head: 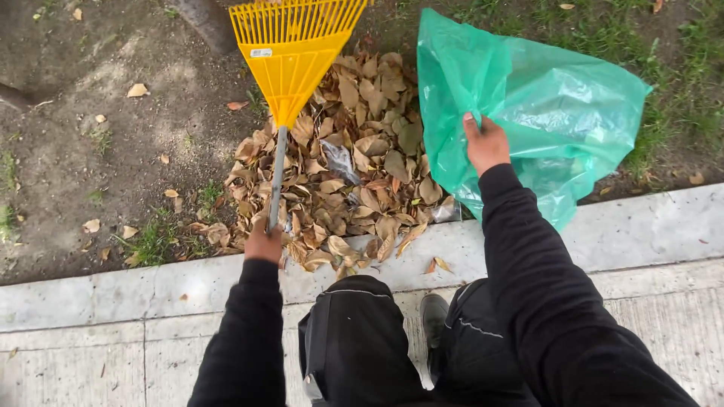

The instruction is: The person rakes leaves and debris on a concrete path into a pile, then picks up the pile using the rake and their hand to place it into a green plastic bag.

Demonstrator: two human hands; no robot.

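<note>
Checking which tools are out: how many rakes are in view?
1. A yellow rake rests on the leaf pile, its handle held by the left hand. Others may lie outside the view.

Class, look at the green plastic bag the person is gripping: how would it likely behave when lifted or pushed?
The green bag is probably floppy: it sags in creases from the right hand. It looks thin and see-through, so likely very light and apt to flutter. The film's sheen suggests it may slip.
</note>
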